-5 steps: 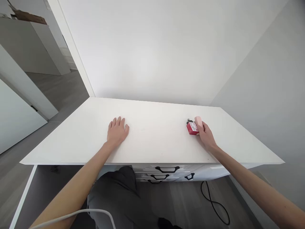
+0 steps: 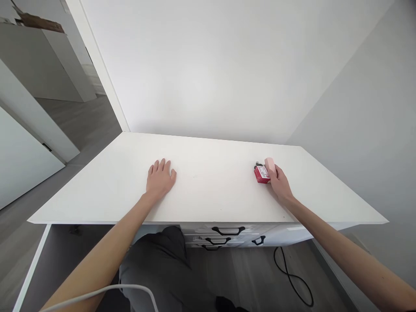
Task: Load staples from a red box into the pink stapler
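Note:
My left hand (image 2: 160,180) lies flat on the white tabletop (image 2: 208,182), fingers spread, holding nothing. Toward the right side of the table, my right hand (image 2: 281,185) is closed around a small pale pink block-like object (image 2: 269,165) whose exact kind I cannot make out. Directly left of it is a small red box (image 2: 261,174) with a white label. Whether my fingers also touch the box is hidden. Just behind the box lies a small dark item with a metal tip (image 2: 258,164), too small to name.
Drawers with black handles (image 2: 228,231) are under the table's front edge. A black cable (image 2: 294,276) loops on the floor at right. A white cord (image 2: 130,286) crosses my left forearm. Walls stand behind and to the right; a doorway opens at left.
My right hand and the pink object have shifted very slightly to the left. My left hand has stayed where it was.

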`<state>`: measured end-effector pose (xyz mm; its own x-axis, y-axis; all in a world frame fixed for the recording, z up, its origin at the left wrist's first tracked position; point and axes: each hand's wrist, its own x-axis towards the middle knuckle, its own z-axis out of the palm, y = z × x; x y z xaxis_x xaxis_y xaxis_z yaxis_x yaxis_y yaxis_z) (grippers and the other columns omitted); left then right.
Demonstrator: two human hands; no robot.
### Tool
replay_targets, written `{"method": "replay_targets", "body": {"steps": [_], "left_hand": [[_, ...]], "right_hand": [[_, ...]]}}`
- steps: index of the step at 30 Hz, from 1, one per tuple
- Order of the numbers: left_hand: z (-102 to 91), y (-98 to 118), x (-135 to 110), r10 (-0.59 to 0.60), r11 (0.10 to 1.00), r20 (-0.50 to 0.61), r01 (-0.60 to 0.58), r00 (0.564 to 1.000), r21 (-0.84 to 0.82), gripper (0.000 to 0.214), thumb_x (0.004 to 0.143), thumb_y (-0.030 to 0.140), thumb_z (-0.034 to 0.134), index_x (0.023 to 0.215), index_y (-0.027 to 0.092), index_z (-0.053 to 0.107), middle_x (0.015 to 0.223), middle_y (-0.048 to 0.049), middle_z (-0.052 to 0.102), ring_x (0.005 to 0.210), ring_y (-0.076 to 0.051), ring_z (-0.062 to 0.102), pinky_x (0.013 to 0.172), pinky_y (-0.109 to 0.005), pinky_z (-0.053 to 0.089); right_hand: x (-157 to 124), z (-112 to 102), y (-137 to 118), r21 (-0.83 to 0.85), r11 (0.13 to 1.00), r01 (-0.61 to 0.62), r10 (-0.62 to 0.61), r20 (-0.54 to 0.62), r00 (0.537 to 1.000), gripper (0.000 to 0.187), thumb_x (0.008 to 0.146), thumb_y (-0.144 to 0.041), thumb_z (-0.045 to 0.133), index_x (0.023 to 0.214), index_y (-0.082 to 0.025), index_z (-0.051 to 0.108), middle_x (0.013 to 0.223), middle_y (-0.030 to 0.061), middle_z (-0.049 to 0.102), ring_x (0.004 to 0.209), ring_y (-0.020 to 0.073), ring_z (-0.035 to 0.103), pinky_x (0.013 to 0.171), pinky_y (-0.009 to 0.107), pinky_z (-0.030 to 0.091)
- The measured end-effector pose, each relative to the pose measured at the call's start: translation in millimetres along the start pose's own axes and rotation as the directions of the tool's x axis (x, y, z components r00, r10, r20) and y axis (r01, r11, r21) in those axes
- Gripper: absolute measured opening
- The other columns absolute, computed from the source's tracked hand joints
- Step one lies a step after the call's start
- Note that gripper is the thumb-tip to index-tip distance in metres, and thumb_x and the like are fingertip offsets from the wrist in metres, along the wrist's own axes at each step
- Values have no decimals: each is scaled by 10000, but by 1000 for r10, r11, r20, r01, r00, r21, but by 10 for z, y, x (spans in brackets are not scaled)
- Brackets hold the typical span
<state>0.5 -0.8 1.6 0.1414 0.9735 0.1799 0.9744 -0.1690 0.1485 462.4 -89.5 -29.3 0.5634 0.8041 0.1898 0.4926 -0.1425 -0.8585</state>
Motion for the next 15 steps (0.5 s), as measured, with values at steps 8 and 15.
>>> {"method": "replay_targets", "body": {"steps": [8, 15], "left_hand": [[24, -16, 0, 9, 1000, -21, -9, 1000, -9, 646, 1070, 408, 259, 1615, 133, 469, 1746, -139, 369, 1646, -341, 269, 1328, -523, 237], [11, 13, -4, -15, 1000, 13, 15, 1000, 11, 661, 1071, 403, 247, 1631, 112, 442, 1761, -123, 340, 1653, -337, 245, 1343, -500, 211]], "right_hand": [[-4, 80, -86, 43, 998, -55, 52, 54, 997, 669, 973, -601, 508, 1538, -247, 549, 1521, 116, 645, 1305, 294, 632, 1106, 420, 475], [1, 174, -86, 72, 997, 1, -6, 70, 998, 633, 968, -613, 524, 1495, -267, 580, 1484, 106, 667, 1313, 317, 623, 1116, 460, 463]]}}
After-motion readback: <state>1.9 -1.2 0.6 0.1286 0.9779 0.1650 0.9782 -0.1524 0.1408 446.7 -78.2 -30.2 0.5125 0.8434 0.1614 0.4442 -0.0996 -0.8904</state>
